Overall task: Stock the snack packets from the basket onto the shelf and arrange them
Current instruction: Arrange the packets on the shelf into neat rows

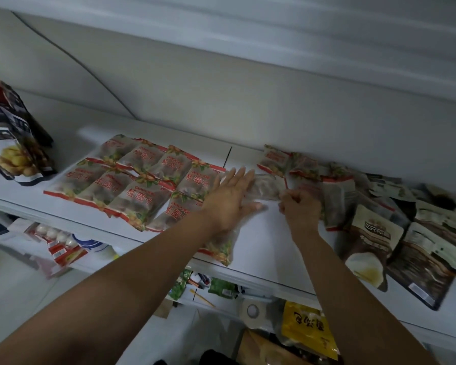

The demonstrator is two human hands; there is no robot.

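Observation:
Several clear snack packets with red print (132, 180) lie flat in overlapping rows on the white shelf (261, 248). My left hand (229, 198) rests flat, fingers spread, on one clear packet (263, 188) at the right end of those rows. My right hand (300, 206) is closed and pinches that same packet's right edge. Another packet (221, 248) lies under my left wrist and overhangs the shelf's front edge. More red-print packets (277, 159) sit in a loose pile to the right. The basket is not clearly in view.
Dark brown snack pouches (374, 243) lie at the right of the shelf. Standing bags with yellow fruit print (13, 143) are at the far left. Below the shelf are a yellow packet (308, 327), green packets (221, 285) and a tape roll (253, 310).

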